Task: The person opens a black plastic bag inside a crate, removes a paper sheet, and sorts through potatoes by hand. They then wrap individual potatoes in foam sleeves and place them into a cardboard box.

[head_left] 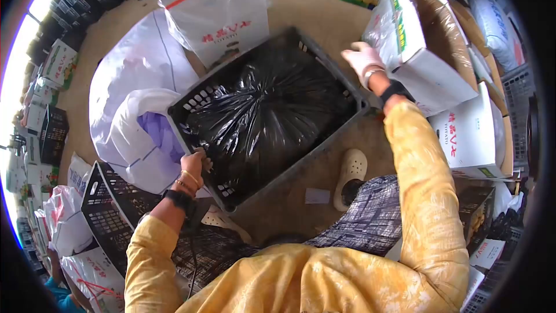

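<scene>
A black plastic crate stands tilted across the middle of the view. Inside it lies a shiny black plastic bag, its top gathered at the centre. My left hand is closed round the crate's near-left rim, with the fingertips partly hidden by the edge. My right hand, which looks pale as if gloved, is off the crate's right corner with its fingers stretched out. It holds nothing that I can see. Beside that hand is an open white cardboard carton.
A plastic-wrapped carton with red tape stands behind the crate. Left of it is a white woven sack with purple material at its mouth. Another black crate leans at left. A second carton stands at right.
</scene>
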`<action>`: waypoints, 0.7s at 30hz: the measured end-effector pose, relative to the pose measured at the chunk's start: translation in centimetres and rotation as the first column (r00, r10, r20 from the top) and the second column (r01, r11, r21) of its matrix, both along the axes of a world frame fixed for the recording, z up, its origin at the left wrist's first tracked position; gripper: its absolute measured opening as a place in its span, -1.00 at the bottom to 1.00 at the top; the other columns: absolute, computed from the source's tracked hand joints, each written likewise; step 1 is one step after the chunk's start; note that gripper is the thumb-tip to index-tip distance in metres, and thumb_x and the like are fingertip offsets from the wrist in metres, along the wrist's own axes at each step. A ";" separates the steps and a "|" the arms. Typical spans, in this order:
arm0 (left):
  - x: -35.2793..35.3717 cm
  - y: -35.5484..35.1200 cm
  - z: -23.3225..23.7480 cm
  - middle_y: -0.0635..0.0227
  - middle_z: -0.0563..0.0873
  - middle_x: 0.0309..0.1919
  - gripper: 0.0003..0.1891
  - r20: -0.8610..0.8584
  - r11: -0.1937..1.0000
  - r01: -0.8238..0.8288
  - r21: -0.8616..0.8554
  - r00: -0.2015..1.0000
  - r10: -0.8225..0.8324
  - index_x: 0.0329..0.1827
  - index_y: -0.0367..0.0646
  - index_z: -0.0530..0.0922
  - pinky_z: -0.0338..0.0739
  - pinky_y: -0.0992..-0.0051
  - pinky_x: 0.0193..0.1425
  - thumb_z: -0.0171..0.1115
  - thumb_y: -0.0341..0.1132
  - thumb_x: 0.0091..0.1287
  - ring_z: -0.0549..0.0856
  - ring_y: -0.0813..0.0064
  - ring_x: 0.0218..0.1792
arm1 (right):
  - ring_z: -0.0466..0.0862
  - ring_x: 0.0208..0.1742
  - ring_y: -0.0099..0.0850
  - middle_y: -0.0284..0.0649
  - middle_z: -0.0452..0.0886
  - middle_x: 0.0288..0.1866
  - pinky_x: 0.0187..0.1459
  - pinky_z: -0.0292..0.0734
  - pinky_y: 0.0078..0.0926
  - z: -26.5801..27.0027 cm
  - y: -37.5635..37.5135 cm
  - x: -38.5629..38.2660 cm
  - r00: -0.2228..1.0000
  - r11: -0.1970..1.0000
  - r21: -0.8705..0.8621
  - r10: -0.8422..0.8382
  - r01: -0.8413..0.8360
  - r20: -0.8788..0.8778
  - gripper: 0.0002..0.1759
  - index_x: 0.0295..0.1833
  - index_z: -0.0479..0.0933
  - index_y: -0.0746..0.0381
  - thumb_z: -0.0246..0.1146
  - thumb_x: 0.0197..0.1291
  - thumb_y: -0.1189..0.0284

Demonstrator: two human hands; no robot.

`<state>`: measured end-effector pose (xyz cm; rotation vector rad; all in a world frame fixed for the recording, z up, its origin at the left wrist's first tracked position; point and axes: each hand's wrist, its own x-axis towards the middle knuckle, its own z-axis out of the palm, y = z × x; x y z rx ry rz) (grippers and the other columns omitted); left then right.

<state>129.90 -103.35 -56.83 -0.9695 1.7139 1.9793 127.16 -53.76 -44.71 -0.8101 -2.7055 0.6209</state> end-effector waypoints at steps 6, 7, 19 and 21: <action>-3.2 -3.4 -4.8 0.14 0.62 -0.46 -0.85 -0.074 0.966 0.207 -0.152 0.973 -0.220 -0.35 -0.21 0.57 0.45 0.37 -0.34 0.18 -0.29 0.19 0.62 0.20 -0.42 | 0.63 -0.27 -0.43 -0.24 0.63 -0.06 -0.22 0.56 -0.47 17.2 4.9 17.7 0.893 0.818 -0.555 -0.126 -0.153 -0.432 -0.55 0.24 0.43 0.17 0.18 0.24 0.33; -3.2 -2.7 -3.5 0.10 0.64 -0.40 -0.82 -0.044 0.936 0.156 -0.314 0.983 -0.179 -0.30 -0.26 0.58 0.47 0.36 -0.29 0.20 -0.31 0.18 0.63 0.18 -0.38 | 0.61 -0.13 -0.42 -0.23 0.61 0.00 -0.08 0.52 -0.41 19.2 7.6 21.2 0.864 0.746 -0.646 -0.209 -0.162 -0.457 -0.55 0.26 0.41 0.16 0.14 0.29 0.27; -5.5 15.3 1.7 -0.06 0.48 0.18 -0.22 -0.228 0.243 0.015 -0.970 0.292 -0.929 0.21 -0.36 0.37 0.34 0.25 0.32 0.45 -0.11 -0.04 0.46 0.01 0.20 | 0.48 -0.40 -0.57 -0.31 0.51 -0.40 -0.32 0.40 -0.63 26.3 4.0 34.5 0.265 0.749 -0.453 -0.367 -0.484 -0.891 -0.83 -0.09 0.50 0.26 0.19 0.24 0.45; -7.1 16.1 0.8 0.01 0.60 0.01 -0.32 0.053 -0.017 0.120 -0.993 0.298 -0.953 0.17 -0.23 0.47 0.44 0.26 0.21 0.45 -0.13 -0.03 0.55 0.04 0.10 | 0.50 -0.54 -0.61 -0.34 0.57 -0.45 -0.47 0.42 -0.65 24.1 -1.2 30.1 0.667 0.985 -0.130 -0.022 -0.113 -0.745 -0.86 -0.20 0.58 0.32 0.20 0.12 0.54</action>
